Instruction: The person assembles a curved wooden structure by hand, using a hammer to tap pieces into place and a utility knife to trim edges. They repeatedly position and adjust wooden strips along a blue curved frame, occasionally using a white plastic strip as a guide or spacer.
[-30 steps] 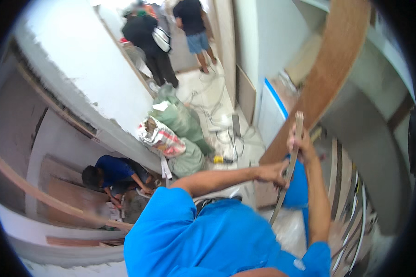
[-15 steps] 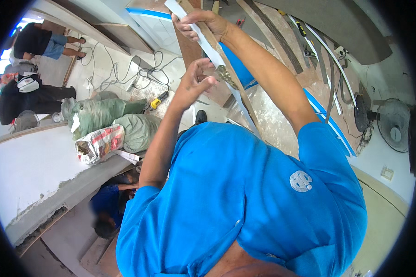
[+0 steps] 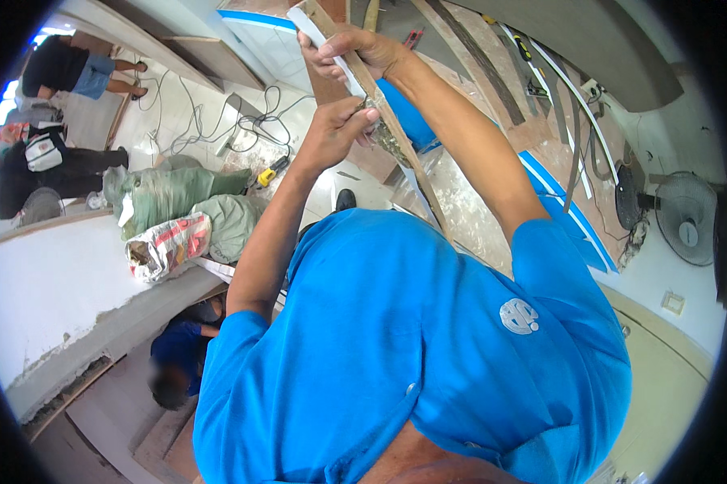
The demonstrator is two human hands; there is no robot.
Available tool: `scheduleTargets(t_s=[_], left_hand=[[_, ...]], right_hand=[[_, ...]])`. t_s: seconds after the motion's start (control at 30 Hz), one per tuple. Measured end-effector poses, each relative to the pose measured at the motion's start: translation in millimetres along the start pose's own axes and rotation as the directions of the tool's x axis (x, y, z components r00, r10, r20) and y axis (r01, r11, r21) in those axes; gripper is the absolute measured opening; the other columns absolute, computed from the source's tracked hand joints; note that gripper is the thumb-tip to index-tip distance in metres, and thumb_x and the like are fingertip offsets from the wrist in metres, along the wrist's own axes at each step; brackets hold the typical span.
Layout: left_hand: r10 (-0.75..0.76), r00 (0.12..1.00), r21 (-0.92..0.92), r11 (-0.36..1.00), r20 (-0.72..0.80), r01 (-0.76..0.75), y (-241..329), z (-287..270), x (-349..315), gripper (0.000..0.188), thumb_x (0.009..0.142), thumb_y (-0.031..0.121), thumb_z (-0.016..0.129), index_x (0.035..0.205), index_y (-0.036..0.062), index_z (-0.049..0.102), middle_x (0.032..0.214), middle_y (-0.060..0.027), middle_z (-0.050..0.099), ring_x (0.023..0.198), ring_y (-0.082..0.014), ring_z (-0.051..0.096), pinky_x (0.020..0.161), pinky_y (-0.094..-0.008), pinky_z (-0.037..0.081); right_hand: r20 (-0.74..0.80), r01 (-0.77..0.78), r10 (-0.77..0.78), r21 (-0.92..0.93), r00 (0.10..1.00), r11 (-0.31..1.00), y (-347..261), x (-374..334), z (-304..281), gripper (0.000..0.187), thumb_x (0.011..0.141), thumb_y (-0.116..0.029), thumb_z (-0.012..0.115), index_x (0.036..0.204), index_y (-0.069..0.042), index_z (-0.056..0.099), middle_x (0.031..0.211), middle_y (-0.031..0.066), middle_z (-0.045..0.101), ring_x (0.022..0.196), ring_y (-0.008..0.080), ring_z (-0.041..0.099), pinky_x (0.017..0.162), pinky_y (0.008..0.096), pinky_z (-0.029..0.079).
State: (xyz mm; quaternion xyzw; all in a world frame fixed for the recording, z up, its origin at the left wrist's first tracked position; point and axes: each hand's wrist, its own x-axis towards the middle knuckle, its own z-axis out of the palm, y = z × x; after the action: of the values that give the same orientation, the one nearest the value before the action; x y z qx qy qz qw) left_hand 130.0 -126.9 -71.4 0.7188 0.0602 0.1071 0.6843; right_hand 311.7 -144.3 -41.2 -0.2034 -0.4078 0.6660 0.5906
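Note:
A long, narrow wooden strip (image 3: pixel 315 22) with a white face and a bare wood side slants from the top centre down to my chest. Around its upper part, near the far end, my right hand (image 3: pixel 362 50) is closed. Lower down, my left hand (image 3: pixel 337 135) has its fingers curled shut against the edge of the strip, thumb on the near side. Beside those fingers, a rough, dark, crumbly patch (image 3: pixel 391 142) covers part of the strip. The left fingertips are partly hidden behind the strip.
Green sacks (image 3: pixel 170 198) and a white-and-red sack (image 3: pixel 168 248) lie at left, near a yellow power tool (image 3: pixel 273 171) and tangled cables (image 3: pixel 254 129). Boards and strips (image 3: pixel 480 64) lie at upper right, a fan (image 3: pixel 686 218) beyond. Other people are at left; one crouches low (image 3: pixel 178 359).
My left hand, open with fingers apart before, has closed against the strip by the rough patch. My right hand keeps its hold. The whole view has shifted slightly.

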Motion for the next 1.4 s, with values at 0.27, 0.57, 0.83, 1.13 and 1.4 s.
scheduleTargets(t_s=[0.27, 0.57, 0.83, 1.13, 1.4], left_hand=[[-0.27, 0.89, 0.299, 0.872, -0.366, 0.388, -107.9, -64.7, -42.0, 0.025, 0.091, 0.02, 0.063, 0.106, 0.0007, 0.066, 0.1, -0.0087, 0.068, 0.082, -0.015, 0.062, 0.072, -0.0289, 0.048], [-0.01, 0.998, 0.421, 0.906, -0.064, 0.037, -82.1, -8.1, -13.7, 0.048, 0.094, 0.043, 0.056, 0.095, -0.0037, 0.066, 0.078, -0.0133, 0.064, 0.075, -0.0233, 0.061, 0.068, -0.0351, 0.049], [0.029, 0.999, 0.398, 0.917, -0.039, -0.011, -39.0, 43.2, 1.4, 0.04, 0.097, 0.034, 0.054, 0.108, -0.0031, 0.064, 0.085, -0.0129, 0.068, 0.08, -0.0183, 0.062, 0.075, -0.0331, 0.049], [-0.407, 0.91, 0.064, 0.913, 0.073, 0.403, -112.1, -41.8, -73.4, 0.021, 0.088, 0.013, 0.066, 0.101, -0.0033, 0.067, 0.099, -0.0097, 0.068, 0.091, -0.0171, 0.063, 0.083, -0.028, 0.049], [-0.161, 0.987, 0.522, 0.84, -0.014, 0.144, -277.4, -119.8, -30.0, 0.019, 0.087, 0.012, 0.054, 0.093, -0.0004, 0.068, 0.081, -0.0118, 0.067, 0.07, -0.022, 0.061, 0.064, -0.0387, 0.05]], right_hand=[[-0.039, 0.065, -0.067, -0.061, 0.997, 0.996, -24.3, -35.4, -17.7, 0.067, 0.077, -0.042, 0.069, 0.122, 0.002, 0.047, 0.079, 0.0019, 0.049, 0.06, 0.0079, 0.052, 0.049, 0.019, 0.043], [-0.431, -0.024, -0.212, -0.479, 0.877, 0.877, -17.2, -14.2, -6.8, 0.042, 0.078, -0.027, 0.074, 0.108, -0.005, 0.055, 0.075, 0.0008, 0.054, 0.057, 0.0096, 0.052, 0.05, 0.0227, 0.041], [-0.319, 0.008, -0.111, -0.305, 0.941, 0.952, -19.2, -14.5, 0.0, 0.039, 0.081, -0.029, 0.073, 0.107, -0.007, 0.056, 0.073, -0.0001, 0.053, 0.058, 0.0094, 0.051, 0.05, 0.0234, 0.043], [-0.091, 0.084, -0.099, -0.154, 0.991, 0.985, -42.3, -65.0, -11.5, 0.058, 0.08, -0.037, 0.072, 0.119, -0.003, 0.048, 0.078, 0.0025, 0.053, 0.062, 0.0107, 0.054, 0.054, 0.0251, 0.046], [-0.199, 0.005, -0.056, -0.248, 0.978, 0.969, -55.2, -44.2, 9.2, 0.074, 0.079, -0.045, 0.072, 0.13, 0.0, 0.042, 0.082, 0.0048, 0.054, 0.067, 0.0118, 0.056, 0.057, 0.0267, 0.049]])
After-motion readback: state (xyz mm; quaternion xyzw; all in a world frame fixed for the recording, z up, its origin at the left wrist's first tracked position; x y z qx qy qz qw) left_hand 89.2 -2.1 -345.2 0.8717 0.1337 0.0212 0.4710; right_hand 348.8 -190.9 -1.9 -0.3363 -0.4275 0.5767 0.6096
